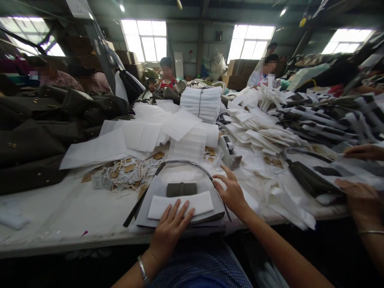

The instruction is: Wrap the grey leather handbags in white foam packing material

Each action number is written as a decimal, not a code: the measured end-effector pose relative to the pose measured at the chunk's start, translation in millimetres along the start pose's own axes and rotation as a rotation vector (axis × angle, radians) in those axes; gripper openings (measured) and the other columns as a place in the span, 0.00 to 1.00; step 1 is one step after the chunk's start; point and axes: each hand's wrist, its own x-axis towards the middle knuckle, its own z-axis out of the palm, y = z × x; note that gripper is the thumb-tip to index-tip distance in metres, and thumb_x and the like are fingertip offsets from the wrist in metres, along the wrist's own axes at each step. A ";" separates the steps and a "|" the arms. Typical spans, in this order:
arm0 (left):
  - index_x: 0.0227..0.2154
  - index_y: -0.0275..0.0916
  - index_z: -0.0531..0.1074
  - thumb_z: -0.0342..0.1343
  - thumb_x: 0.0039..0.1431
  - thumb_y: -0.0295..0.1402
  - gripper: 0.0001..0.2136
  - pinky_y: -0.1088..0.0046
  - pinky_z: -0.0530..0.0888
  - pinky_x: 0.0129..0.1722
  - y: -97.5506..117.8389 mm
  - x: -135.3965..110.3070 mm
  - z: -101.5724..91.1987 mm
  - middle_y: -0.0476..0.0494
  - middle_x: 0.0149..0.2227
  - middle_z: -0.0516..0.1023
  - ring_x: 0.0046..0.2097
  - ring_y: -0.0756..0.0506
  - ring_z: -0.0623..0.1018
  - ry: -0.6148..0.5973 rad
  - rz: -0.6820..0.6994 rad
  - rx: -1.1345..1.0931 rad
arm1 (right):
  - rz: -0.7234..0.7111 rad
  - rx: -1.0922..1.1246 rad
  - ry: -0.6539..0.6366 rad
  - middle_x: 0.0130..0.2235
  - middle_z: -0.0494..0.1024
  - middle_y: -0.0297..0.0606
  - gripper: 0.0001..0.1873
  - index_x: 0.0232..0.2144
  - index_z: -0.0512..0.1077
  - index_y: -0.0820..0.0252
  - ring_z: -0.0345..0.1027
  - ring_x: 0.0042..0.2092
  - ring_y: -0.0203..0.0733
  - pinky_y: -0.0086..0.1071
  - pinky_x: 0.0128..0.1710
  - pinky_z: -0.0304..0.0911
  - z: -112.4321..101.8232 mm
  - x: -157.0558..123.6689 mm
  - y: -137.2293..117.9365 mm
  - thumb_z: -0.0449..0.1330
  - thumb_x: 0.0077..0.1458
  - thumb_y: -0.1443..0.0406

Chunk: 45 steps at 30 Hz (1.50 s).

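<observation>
A dark olive handbag [207,218] lies flat in front of me at the table's edge, with a pale grey sheet over most of it and its strap [186,162] arched at the far side. On top rests a folded white foam strip [195,202], just below a dark olive band [181,189]. My left hand [175,220] is spread flat on the strip, fingers stretched out. To the right of the bag, my right hand [231,192] is held with fingers apart beside the strap; whether a fingertip touches it I cannot tell.
Tangled tags with cords [129,174] lie left of the bag. White foam sheets [144,134] and a tape dispenser [229,152] are beyond it. Dark handbags [30,144] are piled left, white foam pieces [255,124] right. A co-worker's hands [360,196] handle another bag at right.
</observation>
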 end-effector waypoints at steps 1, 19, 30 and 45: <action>0.64 0.46 0.60 0.40 0.69 0.23 0.24 0.57 0.73 0.58 -2.5 0.8 0.5 0.48 0.67 0.61 0.65 0.38 0.64 -0.008 0.013 -0.002 | -0.048 -0.084 -0.029 0.68 0.57 0.41 0.14 0.40 0.80 0.56 0.43 0.69 0.55 0.51 0.68 0.42 5.2 12.6 -1.9 0.58 0.61 0.57; 0.64 0.47 0.62 0.41 0.68 0.23 0.24 0.58 0.71 0.59 -12.3 1.6 4.4 0.49 0.66 0.62 0.65 0.39 0.65 0.028 0.013 -0.020 | 0.254 0.013 -0.323 0.63 0.66 0.45 0.09 0.35 0.82 0.59 0.57 0.65 0.55 0.43 0.65 0.49 55.0 76.3 12.0 0.66 0.52 0.61; 0.65 0.46 0.58 0.40 0.70 0.25 0.24 0.55 0.71 0.59 -24.7 9.9 18.6 0.48 0.67 0.60 0.65 0.37 0.64 -0.027 0.006 -0.012 | 0.017 0.392 -0.395 0.52 0.77 0.43 0.15 0.35 0.75 0.57 0.69 0.55 0.52 0.46 0.60 0.58 10.9 37.7 -8.9 0.63 0.57 0.52; 0.65 0.46 0.59 0.45 0.68 0.24 0.24 0.53 0.68 0.61 -31.4 17.0 26.2 0.46 0.67 0.60 0.67 0.37 0.61 -0.073 -0.048 -0.073 | -0.406 0.229 -0.271 0.44 0.83 0.33 0.22 0.47 0.78 0.51 0.77 0.49 0.44 0.44 0.61 0.64 -7.9 -5.4 -28.7 0.53 0.57 0.76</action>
